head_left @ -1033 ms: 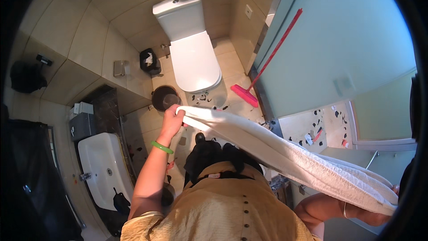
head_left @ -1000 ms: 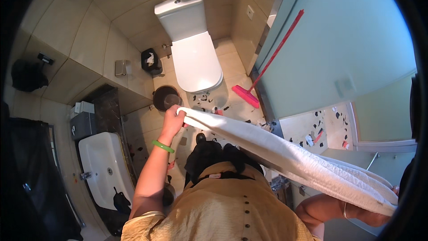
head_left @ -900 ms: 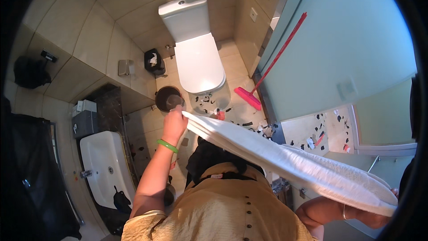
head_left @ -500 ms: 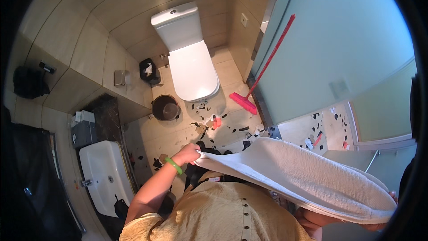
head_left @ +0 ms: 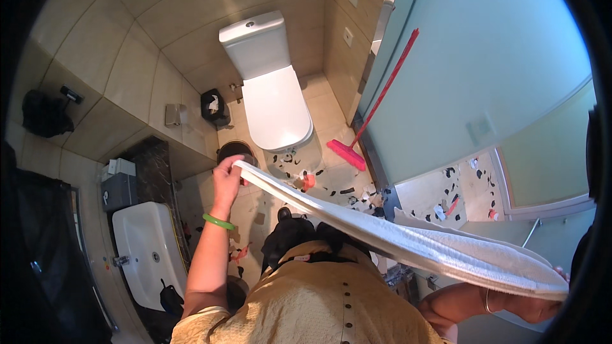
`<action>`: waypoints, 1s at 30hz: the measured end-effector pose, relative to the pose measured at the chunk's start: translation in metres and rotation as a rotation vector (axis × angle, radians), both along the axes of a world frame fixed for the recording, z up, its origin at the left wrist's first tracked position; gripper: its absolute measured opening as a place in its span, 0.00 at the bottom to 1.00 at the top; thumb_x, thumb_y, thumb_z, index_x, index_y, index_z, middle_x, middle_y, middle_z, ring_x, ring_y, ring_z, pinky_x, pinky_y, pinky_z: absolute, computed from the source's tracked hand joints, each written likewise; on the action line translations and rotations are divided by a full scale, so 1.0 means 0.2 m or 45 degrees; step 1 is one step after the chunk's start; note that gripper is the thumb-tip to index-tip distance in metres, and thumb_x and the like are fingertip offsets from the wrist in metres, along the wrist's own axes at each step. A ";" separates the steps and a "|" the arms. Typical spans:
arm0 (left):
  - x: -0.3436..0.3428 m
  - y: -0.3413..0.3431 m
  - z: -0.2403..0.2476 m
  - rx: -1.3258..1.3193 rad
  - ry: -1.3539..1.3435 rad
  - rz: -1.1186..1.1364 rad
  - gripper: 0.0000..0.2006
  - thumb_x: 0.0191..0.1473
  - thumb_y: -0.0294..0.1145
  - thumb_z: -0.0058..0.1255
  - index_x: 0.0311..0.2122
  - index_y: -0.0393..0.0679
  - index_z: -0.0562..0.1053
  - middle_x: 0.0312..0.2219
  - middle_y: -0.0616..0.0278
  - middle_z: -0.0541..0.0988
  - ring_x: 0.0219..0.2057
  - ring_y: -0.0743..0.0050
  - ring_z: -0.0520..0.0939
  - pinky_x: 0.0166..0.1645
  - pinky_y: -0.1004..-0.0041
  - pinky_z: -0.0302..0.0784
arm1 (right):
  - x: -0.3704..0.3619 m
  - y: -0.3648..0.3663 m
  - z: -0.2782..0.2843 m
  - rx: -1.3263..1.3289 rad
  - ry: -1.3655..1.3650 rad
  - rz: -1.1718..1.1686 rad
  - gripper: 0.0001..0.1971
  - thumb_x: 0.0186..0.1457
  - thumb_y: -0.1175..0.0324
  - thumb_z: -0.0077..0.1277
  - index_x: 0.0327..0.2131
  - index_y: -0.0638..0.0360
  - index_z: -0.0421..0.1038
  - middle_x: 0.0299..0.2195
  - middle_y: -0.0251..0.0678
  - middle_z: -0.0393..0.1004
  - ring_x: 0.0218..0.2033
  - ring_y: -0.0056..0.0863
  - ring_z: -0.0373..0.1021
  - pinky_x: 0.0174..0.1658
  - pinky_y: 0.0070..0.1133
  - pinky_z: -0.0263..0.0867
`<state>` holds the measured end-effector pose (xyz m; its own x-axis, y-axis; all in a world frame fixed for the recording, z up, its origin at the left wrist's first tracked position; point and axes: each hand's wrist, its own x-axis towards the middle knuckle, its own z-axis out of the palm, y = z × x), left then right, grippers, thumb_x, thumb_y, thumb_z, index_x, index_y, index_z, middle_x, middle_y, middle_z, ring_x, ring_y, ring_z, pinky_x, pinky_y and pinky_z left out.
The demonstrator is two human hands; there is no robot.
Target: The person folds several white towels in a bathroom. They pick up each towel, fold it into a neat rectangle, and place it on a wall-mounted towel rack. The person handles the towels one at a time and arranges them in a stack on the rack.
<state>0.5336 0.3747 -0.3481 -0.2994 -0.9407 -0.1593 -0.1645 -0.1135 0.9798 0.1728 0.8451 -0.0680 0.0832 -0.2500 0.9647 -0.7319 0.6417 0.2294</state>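
A white towel point(head_left: 414, 242) is stretched in front of me, folded lengthwise into a long band that slants down to the right. My left hand point(head_left: 227, 181), with a green bangle on the wrist, pinches its far left end close to the dark bucket point(head_left: 234, 148). At the right rim of the view my right hand point(head_left: 537, 307) is closed around the other end, its fingers partly hidden by the cloth. Below the towel are my dark shoes and trousers.
Scraps of black, red and white litter point(head_left: 306, 181) lie over the tiled floor. Ahead stands a white toilet point(head_left: 277, 108), with a black waste bin point(head_left: 214, 107) beside it. A pink broom point(head_left: 347, 153) leans against the frosted glass door point(head_left: 472, 70). To the left is a washbasin point(head_left: 143, 267).
My left hand has moved up and to the left, drawing the towel's end forward. The towel now looks tauter and narrower. My right hand still holds the other end.
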 end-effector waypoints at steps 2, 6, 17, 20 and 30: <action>0.00 -0.03 0.08 0.067 0.105 0.168 0.11 0.57 0.24 0.42 0.43 0.34 0.73 0.27 0.60 0.78 0.21 0.77 0.77 0.23 0.79 0.74 | 0.04 -0.19 -0.07 -0.425 -0.208 -0.109 0.20 0.58 0.57 0.49 0.47 0.60 0.66 0.37 0.40 0.70 0.34 0.23 0.73 0.41 0.31 0.74; -0.05 -0.07 0.18 0.149 0.320 0.360 0.11 0.57 0.28 0.43 0.43 0.37 0.73 0.26 0.61 0.78 0.20 0.79 0.77 0.23 0.80 0.74 | -0.04 -0.17 -0.14 -0.542 -0.227 -0.812 0.16 0.62 0.58 0.43 0.44 0.61 0.71 0.41 0.40 0.71 0.37 0.27 0.74 0.45 0.27 0.72; -0.12 -0.04 0.31 -0.135 0.685 0.591 0.10 0.57 0.30 0.46 0.40 0.36 0.74 0.24 0.66 0.77 0.20 0.85 0.74 0.24 0.84 0.68 | 0.05 -0.30 -0.14 -1.116 -0.481 -0.029 0.20 0.60 0.52 0.43 0.42 0.60 0.71 0.35 0.37 0.74 0.35 0.28 0.74 0.45 0.35 0.71; -0.10 -0.07 0.36 -0.290 0.720 0.596 0.11 0.58 0.30 0.47 0.42 0.37 0.74 0.31 0.63 0.78 0.30 0.81 0.77 0.35 0.81 0.72 | 0.03 -0.20 -0.15 -0.907 -0.389 0.146 0.21 0.59 0.51 0.44 0.43 0.60 0.69 0.33 0.37 0.73 0.34 0.26 0.74 0.45 0.36 0.72; -0.15 -0.16 0.96 -0.519 1.346 0.151 0.15 0.59 0.41 0.33 0.37 0.39 0.66 0.24 0.63 0.65 0.26 0.72 0.64 0.37 0.71 0.65 | -0.12 0.14 -0.14 -0.299 -0.050 -0.127 0.24 0.59 0.48 0.43 0.43 0.61 0.66 0.34 0.40 0.72 0.36 0.30 0.73 0.47 0.38 0.70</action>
<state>0.5043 0.3422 -0.1559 -0.0077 -0.8959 0.4443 0.7563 0.2854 0.5887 0.1479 0.8727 -0.0956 0.0304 -0.0237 0.9993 -0.6676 0.7436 0.0379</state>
